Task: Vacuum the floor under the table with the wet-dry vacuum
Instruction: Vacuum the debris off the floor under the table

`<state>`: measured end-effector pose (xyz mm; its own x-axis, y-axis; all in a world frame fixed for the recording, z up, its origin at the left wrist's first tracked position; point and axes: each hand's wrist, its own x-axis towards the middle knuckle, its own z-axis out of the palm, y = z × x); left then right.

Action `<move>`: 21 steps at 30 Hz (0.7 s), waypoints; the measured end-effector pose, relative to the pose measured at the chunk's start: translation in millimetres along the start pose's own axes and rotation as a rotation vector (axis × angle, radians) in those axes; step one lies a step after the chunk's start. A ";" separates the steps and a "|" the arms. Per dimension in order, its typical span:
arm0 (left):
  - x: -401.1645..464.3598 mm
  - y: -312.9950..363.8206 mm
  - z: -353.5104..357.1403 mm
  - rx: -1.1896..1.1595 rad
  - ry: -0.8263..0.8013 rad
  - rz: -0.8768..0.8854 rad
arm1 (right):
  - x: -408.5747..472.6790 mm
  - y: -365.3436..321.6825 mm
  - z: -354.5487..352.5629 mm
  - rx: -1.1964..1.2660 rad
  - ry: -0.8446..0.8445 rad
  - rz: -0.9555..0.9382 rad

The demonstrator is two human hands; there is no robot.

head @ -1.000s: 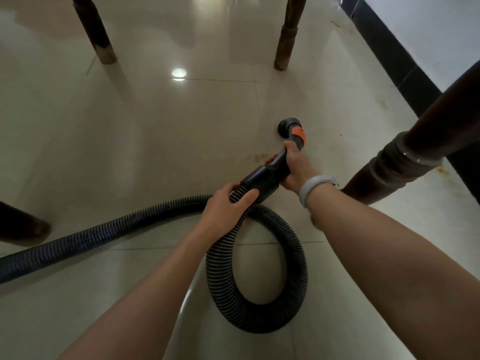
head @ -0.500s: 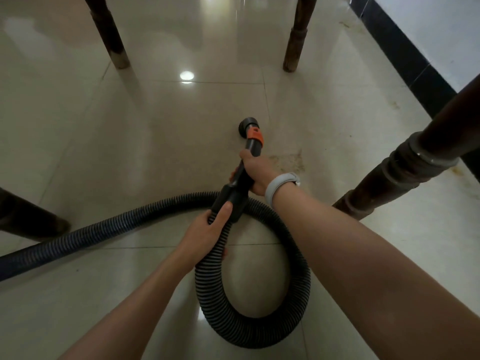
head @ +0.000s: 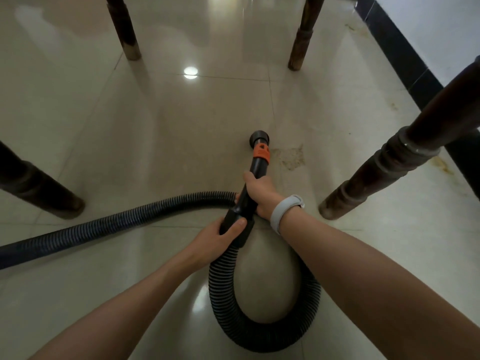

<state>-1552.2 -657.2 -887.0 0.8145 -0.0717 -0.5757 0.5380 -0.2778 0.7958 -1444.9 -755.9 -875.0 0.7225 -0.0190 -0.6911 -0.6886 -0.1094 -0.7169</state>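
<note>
Hose (head: 109,224) enters from 9 o'clock, lies across the floor (head: 161,131), passes behind the wand, loops at 6 o'clock and rises to the cuff (head: 240,224). Left hand (head: 218,236) curled round the cuff where ribbed hose meets smooth tube, thumb on top. Wand (head: 255,167) runs from cuff toward 12 o'clock, orange collar (head: 261,152) near its tip; nozzle (head: 259,137) is down at the floor near frame centre, contact cannot be confirmed. Right hand (head: 259,190) wrapped round the wand, ahead of the left; grey band (head: 284,210) on that wrist. Yellowish stain (head: 292,157) just beside the nozzle, at 3 o'clock of it. Four dark desk legs: near left (head: 39,188), far left (head: 124,29), far right (head: 304,35), near right (head: 394,162). Black skirting (head: 405,66) at 2 o'clock.
</note>
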 end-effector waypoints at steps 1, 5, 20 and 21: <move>-2.6 -2.2 4.7 0.007 0.000 0.025 | -5.3 1.7 -2.8 0.006 -0.010 0.017; -14.0 -2.1 15.1 0.024 -0.056 0.087 | -25.0 7.6 -15.0 0.050 -0.026 0.063; -32.7 -2.5 6.0 0.197 -0.230 0.132 | -52.8 38.3 -36.4 0.261 0.116 0.132; -30.2 0.5 8.3 0.198 -0.240 0.134 | -51.4 37.3 -40.4 0.271 0.122 0.129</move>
<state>-1578.3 -663.1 -870.8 0.7885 -0.3369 -0.5146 0.3576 -0.4296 0.8292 -1505.2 -799.2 -862.5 0.6192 -0.1361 -0.7734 -0.7545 0.1700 -0.6339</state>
